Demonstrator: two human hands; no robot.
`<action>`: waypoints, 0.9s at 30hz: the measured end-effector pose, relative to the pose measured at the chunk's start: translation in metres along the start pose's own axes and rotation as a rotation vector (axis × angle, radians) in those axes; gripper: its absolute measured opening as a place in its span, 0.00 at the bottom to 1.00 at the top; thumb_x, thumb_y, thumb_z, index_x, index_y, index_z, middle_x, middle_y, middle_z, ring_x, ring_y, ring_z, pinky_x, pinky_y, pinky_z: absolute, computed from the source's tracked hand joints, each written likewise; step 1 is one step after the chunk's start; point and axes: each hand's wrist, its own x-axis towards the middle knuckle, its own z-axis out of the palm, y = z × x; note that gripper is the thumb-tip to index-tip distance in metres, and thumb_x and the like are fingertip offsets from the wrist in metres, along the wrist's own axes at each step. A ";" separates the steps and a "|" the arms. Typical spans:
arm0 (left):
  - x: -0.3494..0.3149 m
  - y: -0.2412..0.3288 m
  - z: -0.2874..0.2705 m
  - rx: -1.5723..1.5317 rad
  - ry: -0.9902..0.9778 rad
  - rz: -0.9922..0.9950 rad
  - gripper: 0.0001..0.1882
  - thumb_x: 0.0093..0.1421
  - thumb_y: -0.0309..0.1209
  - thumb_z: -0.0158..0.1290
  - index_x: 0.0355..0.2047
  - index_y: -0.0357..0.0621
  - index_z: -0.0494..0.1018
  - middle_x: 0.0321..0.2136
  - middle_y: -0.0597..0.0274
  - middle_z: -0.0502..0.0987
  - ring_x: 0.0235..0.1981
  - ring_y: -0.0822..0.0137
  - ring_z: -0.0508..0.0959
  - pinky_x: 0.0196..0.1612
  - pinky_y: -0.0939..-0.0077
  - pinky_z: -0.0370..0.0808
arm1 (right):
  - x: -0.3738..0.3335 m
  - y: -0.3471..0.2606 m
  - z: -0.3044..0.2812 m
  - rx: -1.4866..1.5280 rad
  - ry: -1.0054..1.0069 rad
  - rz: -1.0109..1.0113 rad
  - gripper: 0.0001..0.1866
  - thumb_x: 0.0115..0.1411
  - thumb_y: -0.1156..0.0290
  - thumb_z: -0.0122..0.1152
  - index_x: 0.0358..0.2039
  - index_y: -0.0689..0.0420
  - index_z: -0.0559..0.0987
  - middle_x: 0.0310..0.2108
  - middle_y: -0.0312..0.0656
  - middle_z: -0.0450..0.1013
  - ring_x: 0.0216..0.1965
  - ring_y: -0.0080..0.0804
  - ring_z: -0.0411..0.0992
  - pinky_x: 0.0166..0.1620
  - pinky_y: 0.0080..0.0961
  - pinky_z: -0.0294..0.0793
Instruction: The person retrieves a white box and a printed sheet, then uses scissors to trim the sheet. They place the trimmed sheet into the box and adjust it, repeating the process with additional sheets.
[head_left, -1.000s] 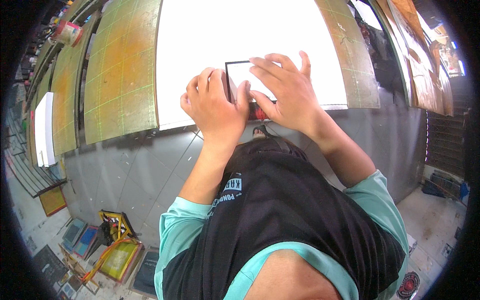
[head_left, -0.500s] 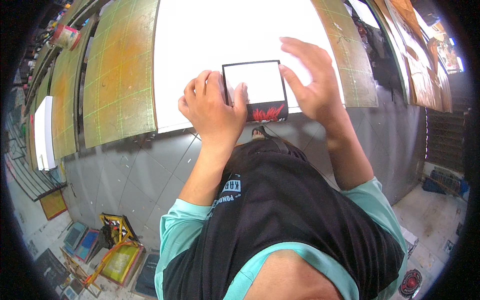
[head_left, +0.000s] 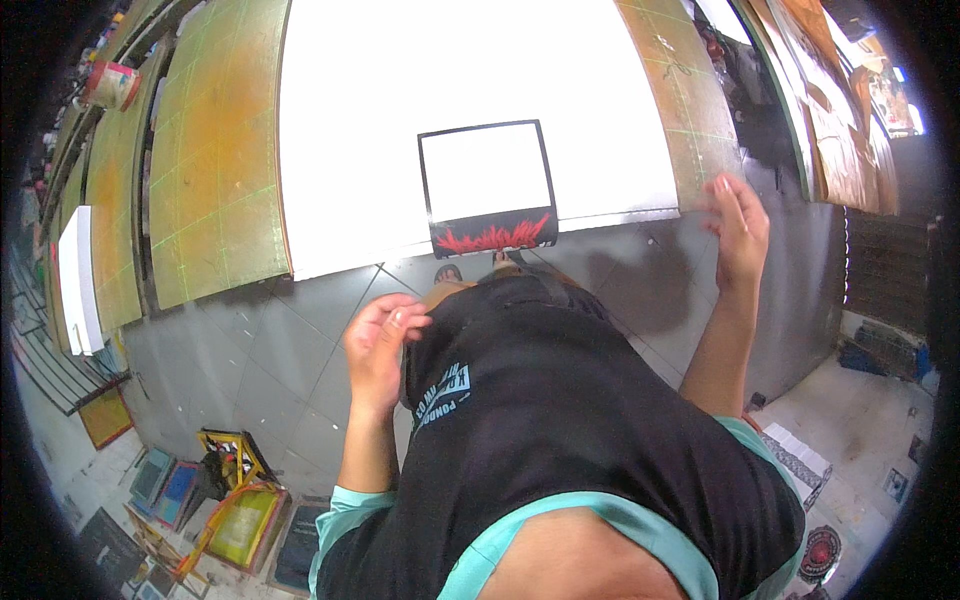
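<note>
A white sheet with a black border (head_left: 487, 168) lies at the near edge of a large bright white board (head_left: 360, 90). The sheet's near band is black with a jagged red print, and it reaches slightly past the board's edge. Clear of the board, my left hand (head_left: 382, 345) hovers in front of my body above the floor, loosely curled, with nothing seen in it. My right hand (head_left: 738, 232) is raised off to the right, beyond the board's near right corner. Its fingers are bent a little and apart, holding nothing visible.
Stained green-yellow boards with grid lines (head_left: 215, 150) flank the white board. At far left are a paint-smeared tub (head_left: 112, 86) and a white stack (head_left: 80, 280). Framed screens (head_left: 240, 525) lie on the floor at lower left. Brown sheets (head_left: 845, 120) hang at right.
Both hands have come off the black-bordered sheet. My left hand drew back toward my body, and my right hand swung out to the right. The whole sheet is now uncovered.
</note>
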 end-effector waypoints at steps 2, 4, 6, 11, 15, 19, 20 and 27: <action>0.007 -0.018 0.005 -0.385 -0.057 -0.125 0.27 0.59 0.49 0.46 0.45 0.36 0.68 0.43 0.47 0.71 0.46 0.55 0.71 0.46 0.63 0.68 | -0.007 0.010 -0.010 0.061 -0.171 0.199 0.19 0.60 0.56 0.52 0.38 0.62 0.75 0.36 0.42 0.74 0.37 0.27 0.73 0.38 0.26 0.72; 0.013 -0.024 0.013 -0.609 -0.010 -0.143 0.32 0.59 0.56 0.44 0.46 0.37 0.67 0.48 0.48 0.69 0.50 0.54 0.69 0.50 0.57 0.65 | -0.015 0.017 -0.012 0.139 -0.290 0.328 0.19 0.61 0.55 0.51 0.37 0.62 0.74 0.35 0.43 0.74 0.37 0.28 0.74 0.36 0.26 0.73; 0.025 -0.020 0.024 -0.667 0.141 -0.047 0.36 0.57 0.60 0.43 0.47 0.37 0.66 0.50 0.49 0.68 0.52 0.54 0.67 0.52 0.52 0.62 | -0.021 0.023 -0.008 0.242 -0.359 0.374 0.20 0.62 0.55 0.50 0.36 0.61 0.73 0.35 0.45 0.74 0.37 0.30 0.74 0.34 0.26 0.74; 0.033 0.001 0.034 -0.833 0.449 -0.027 0.40 0.54 0.66 0.43 0.43 0.35 0.71 0.47 0.46 0.71 0.50 0.54 0.69 0.56 0.53 0.59 | -0.030 0.028 0.018 0.451 -0.350 0.324 0.24 0.60 0.54 0.52 0.45 0.64 0.71 0.37 0.46 0.73 0.38 0.37 0.73 0.38 0.36 0.73; 0.017 -0.028 0.052 -1.085 -0.040 -0.122 0.40 0.58 0.59 0.41 0.54 0.31 0.60 0.50 0.46 0.68 0.52 0.53 0.68 0.54 0.58 0.64 | -0.029 0.029 0.019 0.592 -0.475 0.384 0.23 0.61 0.54 0.51 0.45 0.64 0.71 0.38 0.46 0.73 0.39 0.36 0.72 0.40 0.37 0.72; 0.022 -0.039 0.066 -0.259 0.173 -0.087 0.25 0.58 0.37 0.50 0.50 0.31 0.64 0.46 0.50 0.71 0.46 0.61 0.73 0.48 0.70 0.71 | -0.019 0.031 0.016 0.604 -0.539 0.356 0.23 0.61 0.55 0.49 0.45 0.63 0.71 0.39 0.46 0.72 0.38 0.36 0.72 0.41 0.36 0.71; 0.020 -0.042 0.069 -0.119 0.195 0.019 0.23 0.57 0.32 0.52 0.50 0.31 0.64 0.46 0.51 0.72 0.45 0.63 0.74 0.47 0.72 0.71 | -0.019 0.028 0.017 0.540 -0.532 0.342 0.23 0.62 0.55 0.49 0.45 0.63 0.71 0.39 0.47 0.73 0.38 0.36 0.72 0.41 0.35 0.71; 0.019 -0.055 0.068 0.255 0.360 0.733 0.24 0.51 0.22 0.57 0.49 0.33 0.66 0.44 0.57 0.73 0.45 0.67 0.73 0.48 0.75 0.70 | -0.007 0.016 0.006 0.187 -0.637 0.190 0.27 0.63 0.50 0.43 0.50 0.60 0.69 0.34 0.47 0.75 0.32 0.32 0.75 0.33 0.24 0.74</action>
